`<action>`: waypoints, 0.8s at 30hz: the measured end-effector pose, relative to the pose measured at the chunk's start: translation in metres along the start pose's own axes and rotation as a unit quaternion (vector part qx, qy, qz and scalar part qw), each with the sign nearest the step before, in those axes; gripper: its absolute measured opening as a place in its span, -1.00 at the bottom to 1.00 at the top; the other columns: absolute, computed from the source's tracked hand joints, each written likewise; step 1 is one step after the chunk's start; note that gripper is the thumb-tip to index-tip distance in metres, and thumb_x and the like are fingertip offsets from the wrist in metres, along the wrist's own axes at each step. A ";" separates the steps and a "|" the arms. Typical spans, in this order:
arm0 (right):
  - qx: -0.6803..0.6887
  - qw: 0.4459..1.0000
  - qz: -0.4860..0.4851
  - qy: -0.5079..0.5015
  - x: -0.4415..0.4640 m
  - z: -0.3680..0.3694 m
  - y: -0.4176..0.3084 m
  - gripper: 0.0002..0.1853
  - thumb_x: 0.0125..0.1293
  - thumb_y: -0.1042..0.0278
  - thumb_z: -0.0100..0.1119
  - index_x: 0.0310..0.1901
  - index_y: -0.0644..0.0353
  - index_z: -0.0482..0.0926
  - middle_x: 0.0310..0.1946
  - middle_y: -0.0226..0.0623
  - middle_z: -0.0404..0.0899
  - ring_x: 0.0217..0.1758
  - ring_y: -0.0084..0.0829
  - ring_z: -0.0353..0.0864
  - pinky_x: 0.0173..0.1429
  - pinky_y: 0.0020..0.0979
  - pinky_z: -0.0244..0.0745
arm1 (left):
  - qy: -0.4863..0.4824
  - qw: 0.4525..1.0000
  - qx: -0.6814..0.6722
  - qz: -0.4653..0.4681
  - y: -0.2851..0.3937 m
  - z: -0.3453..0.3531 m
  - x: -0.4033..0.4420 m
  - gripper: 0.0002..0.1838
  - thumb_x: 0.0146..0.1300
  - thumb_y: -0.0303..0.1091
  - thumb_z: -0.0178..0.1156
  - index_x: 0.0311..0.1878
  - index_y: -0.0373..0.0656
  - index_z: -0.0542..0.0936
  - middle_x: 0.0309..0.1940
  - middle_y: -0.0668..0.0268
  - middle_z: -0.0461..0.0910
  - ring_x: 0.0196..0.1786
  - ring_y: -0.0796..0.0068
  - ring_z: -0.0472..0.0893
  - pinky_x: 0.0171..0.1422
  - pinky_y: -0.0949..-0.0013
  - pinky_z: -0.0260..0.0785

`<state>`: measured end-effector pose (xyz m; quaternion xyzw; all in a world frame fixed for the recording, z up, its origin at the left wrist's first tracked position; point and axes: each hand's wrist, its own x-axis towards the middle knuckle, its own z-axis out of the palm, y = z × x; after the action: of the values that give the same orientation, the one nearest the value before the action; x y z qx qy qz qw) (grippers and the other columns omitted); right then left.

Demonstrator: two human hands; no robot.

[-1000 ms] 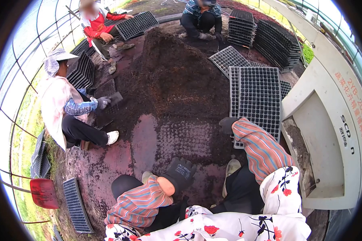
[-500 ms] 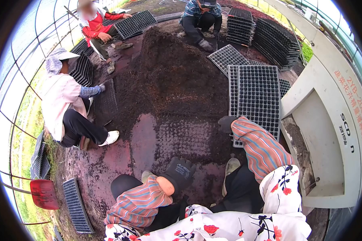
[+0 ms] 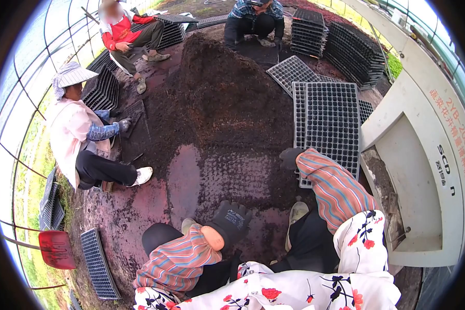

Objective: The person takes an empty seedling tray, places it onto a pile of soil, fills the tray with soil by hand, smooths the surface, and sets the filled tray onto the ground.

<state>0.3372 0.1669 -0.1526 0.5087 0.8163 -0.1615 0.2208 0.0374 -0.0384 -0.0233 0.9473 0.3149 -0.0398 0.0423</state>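
Observation:
My left hand (image 3: 231, 223), in a dark grey glove, hangs low in front of my left knee. It holds nothing, and its fingers are partly spread. At the left edge of the stacked black seedling trays (image 3: 331, 124) is my right hand (image 3: 291, 158), also gloved. Its fingers are hard to make out, so I cannot tell whether they grip a tray. A large mound of dark soil (image 3: 217, 88) rises ahead of me. Between it and my left hand, a grid of small soil marks (image 3: 235, 178) covers the reddish ground sheet (image 3: 186, 178).
Three people crouch or sit around the mound; the one in pink (image 3: 75, 124) holds a dark tray (image 3: 133, 116). Tall tray stacks (image 3: 308, 36) stand at the back right. A white machine (image 3: 423, 155) borders my right. A red shovel (image 3: 57, 250) and a tray (image 3: 99, 263) lie left.
My hands stay in place. The person in pink leans back with the tray tilted up. The tray held by the person in red now lies on a stack. The person in plaid has shifted left.

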 end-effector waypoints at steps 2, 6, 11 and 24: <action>0.001 1.000 -0.006 0.005 0.001 0.001 0.001 -0.52 0.08 0.04 0.13 -0.06 0.22 0.54 -0.02 -0.04 0.50 0.13 -0.08 0.42 0.19 -0.15 0.32 | 0.003 1.000 0.002 0.000 0.000 0.000 0.000 -0.60 -0.02 -0.12 0.13 -0.09 -0.06 0.52 -0.28 0.26 0.51 -0.17 0.26 0.48 -0.14 0.12 0.20; 0.004 1.000 -0.012 0.013 0.002 0.005 0.004 -0.52 0.08 0.04 0.13 -0.06 0.23 0.54 -0.03 -0.03 0.50 0.11 -0.07 0.44 0.17 -0.14 0.34 | -0.009 1.000 0.011 -0.002 0.001 -0.001 0.001 -0.59 -0.01 -0.12 0.13 -0.07 -0.06 0.51 -0.26 0.26 0.51 -0.16 0.26 0.48 -0.12 0.11 0.19; 0.011 1.000 -0.023 -0.005 0.002 0.001 0.004 -0.53 0.08 0.03 0.13 -0.08 0.24 0.54 -0.07 -0.02 0.51 0.08 -0.05 0.45 0.14 -0.12 0.36 | -0.034 0.999 0.008 0.000 0.001 -0.002 0.002 -0.56 0.01 -0.09 0.13 -0.03 -0.06 0.50 -0.22 0.25 0.51 -0.10 0.25 0.46 -0.07 0.11 0.19; 0.002 1.000 -0.008 0.027 0.015 0.019 0.016 -0.44 0.10 0.00 0.10 0.06 0.21 0.47 0.11 -0.07 0.42 0.23 -0.11 0.33 0.28 -0.17 0.24 | -0.092 0.996 -0.009 0.002 0.003 -0.020 0.003 -0.47 0.09 -0.05 0.11 0.07 -0.17 0.43 -0.16 0.14 0.47 -0.08 0.17 0.44 -0.03 0.13 0.23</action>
<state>0.3499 0.1759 -0.1776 0.5066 0.8258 -0.1508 0.1965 0.0424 -0.0366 -0.0033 0.9398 0.3086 -0.1236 0.0791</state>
